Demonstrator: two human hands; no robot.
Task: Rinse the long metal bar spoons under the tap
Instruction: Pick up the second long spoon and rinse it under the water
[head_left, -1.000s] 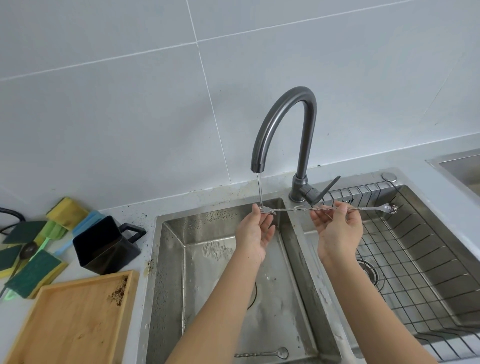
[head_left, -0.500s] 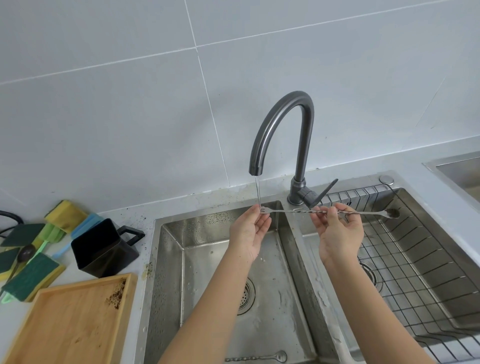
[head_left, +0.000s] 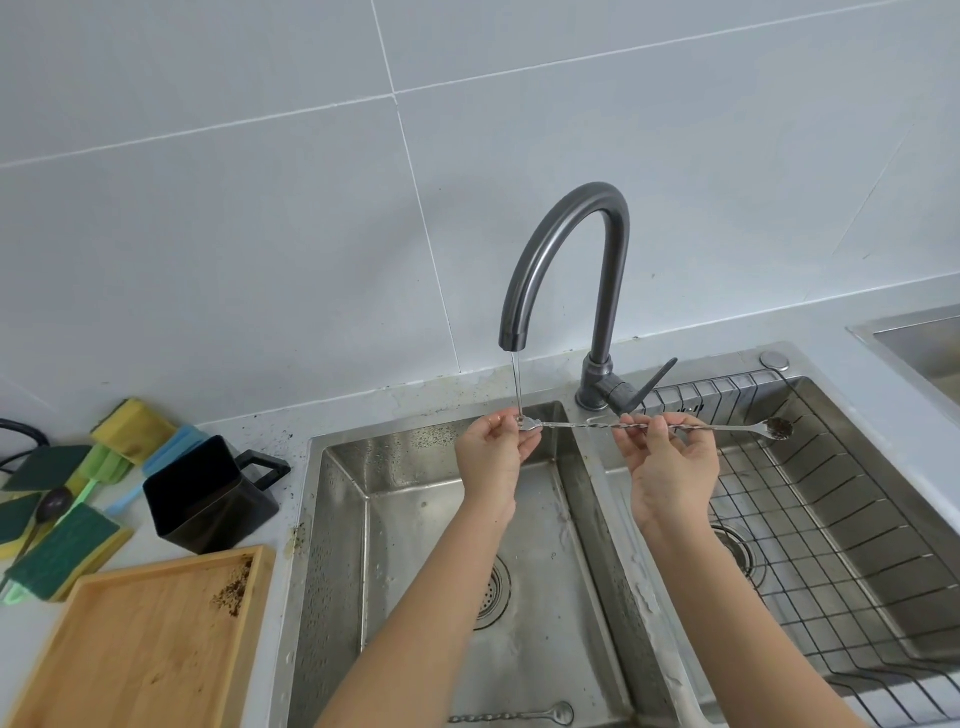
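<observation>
Pinching the forked end of a bar spoon (head_left: 597, 425) under the tap (head_left: 563, 270), the left hand (head_left: 493, 452) rinses it; the right hand (head_left: 670, 457) grips the twisted shaft, while the bowl, over the right basin, looks dirty. A second spoon (head_left: 514, 717) waits in the left basin (head_left: 415, 519).

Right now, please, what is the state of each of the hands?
Left hand: closed, pinching the fork end of the bar spoon under the water.
Right hand: closed, pinching the spoon's twisted shaft.

Counter (head_left: 883, 332) with sponges (head_left: 65, 551), tray (head_left: 140, 649)
</observation>
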